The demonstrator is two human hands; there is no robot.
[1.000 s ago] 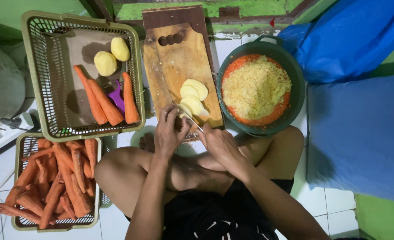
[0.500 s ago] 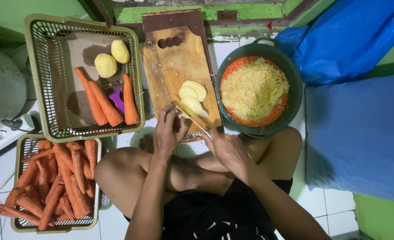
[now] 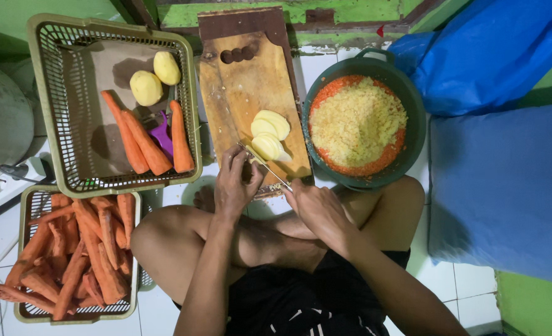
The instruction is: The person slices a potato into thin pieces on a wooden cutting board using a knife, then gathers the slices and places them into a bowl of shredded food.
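I'm looking straight down at a white tiled floor, and the biggest thing in sight is the blue plastic sheeting heaped on the right. Far left sits an olive mesh basket holding two peeled potatoes, three peeled carrots and a purple peeler wedged between the carrots. Just near of it, a second basket is packed with carrot pieces. Centre far, a wooden cutting board lies on the floor, and touching its right edge is a dark green bowl full of finely chopped yellow and orange vegetable.

Now the small stuff. Peeled potato slices are stacked on the near right part of the board. My left hand is at the board's near edge, fingers curled and pressed down on a potato piece that I can barely see beneath them. My right hand is closed round the handle of a knife, fingers wrapped tight, the thin blade angled far-left toward the left fingertips and lying just beside the stacked slices. Both hands are close together, above the crossed legs.
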